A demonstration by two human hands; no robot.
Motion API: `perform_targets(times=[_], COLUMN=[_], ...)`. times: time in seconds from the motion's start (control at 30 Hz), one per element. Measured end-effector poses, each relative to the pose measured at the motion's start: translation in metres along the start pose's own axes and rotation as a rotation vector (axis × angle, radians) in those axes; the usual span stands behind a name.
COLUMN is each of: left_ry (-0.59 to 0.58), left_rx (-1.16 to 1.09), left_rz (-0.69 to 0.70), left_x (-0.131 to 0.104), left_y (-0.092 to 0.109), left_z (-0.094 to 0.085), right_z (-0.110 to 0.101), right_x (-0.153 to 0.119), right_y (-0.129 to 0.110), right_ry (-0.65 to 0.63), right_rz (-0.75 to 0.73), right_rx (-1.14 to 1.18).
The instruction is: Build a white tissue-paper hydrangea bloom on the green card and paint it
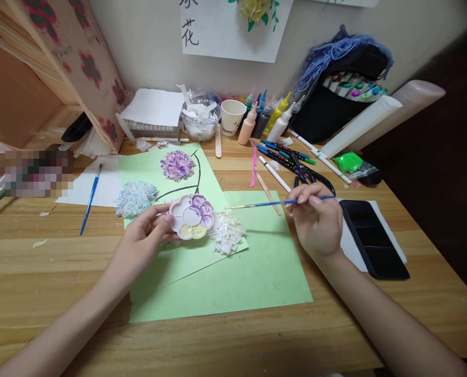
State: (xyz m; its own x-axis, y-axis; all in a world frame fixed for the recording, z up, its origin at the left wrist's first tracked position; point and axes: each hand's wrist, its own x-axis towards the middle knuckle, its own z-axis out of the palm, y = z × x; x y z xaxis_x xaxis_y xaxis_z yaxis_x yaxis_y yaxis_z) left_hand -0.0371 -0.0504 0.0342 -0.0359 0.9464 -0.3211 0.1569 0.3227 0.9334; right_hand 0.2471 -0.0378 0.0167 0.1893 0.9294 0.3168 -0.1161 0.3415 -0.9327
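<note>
My left hand (150, 225) grips a small white flower-shaped paint palette (192, 215) with purple and yellow paint in its wells. In my right hand (315, 217) a thin blue paintbrush (268, 202) is pinched, its tip pointing left above the paper. Just right of the palette lies a white paper-scrap flower (227, 233), with a faint yellow tint near its top. A purple flower (177, 165) and a pale blue one (136, 199) sit on the upper green sheet (213, 188), where black stem lines are drawn. Beneath it spreads a second green sheet (233, 283).
Paint bottles (249, 125), a paper cup (233, 116) and a bowl of paper scraps (201, 120) stand along the wall. Black scissors (307, 170) and pens lie right of centre. A phone (375, 238) is at right; another blue brush (90, 199) lies at left.
</note>
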Motion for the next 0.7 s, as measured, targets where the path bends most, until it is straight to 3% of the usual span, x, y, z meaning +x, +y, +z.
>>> perform_targets(times=[0.2,0.3,0.53,0.7], left_ry=[-0.017,-0.042,-0.071,-0.059], left_rx=[-0.031,-0.071,-0.113,-0.129], left_rz=[0.0,0.0,-0.01,-0.013], left_x=[-0.003,-0.004,-0.003,0.0], left_y=[0.002,0.002,0.0,0.0], left_z=[0.001,0.0,-0.001,-0.003], right_z=[0.011,0.011,0.01,0.009], right_x=[-0.028,-0.03,-0.028,-0.022], right_y=[-0.01,-0.011,-0.01,-0.01], right_ry=[-0.426,-0.512,-0.489,-0.151], right_rz=[-0.191,-0.236,-0.239,-0.248], right_rx=[-0.256,-0.328,-0.329,-0.139])
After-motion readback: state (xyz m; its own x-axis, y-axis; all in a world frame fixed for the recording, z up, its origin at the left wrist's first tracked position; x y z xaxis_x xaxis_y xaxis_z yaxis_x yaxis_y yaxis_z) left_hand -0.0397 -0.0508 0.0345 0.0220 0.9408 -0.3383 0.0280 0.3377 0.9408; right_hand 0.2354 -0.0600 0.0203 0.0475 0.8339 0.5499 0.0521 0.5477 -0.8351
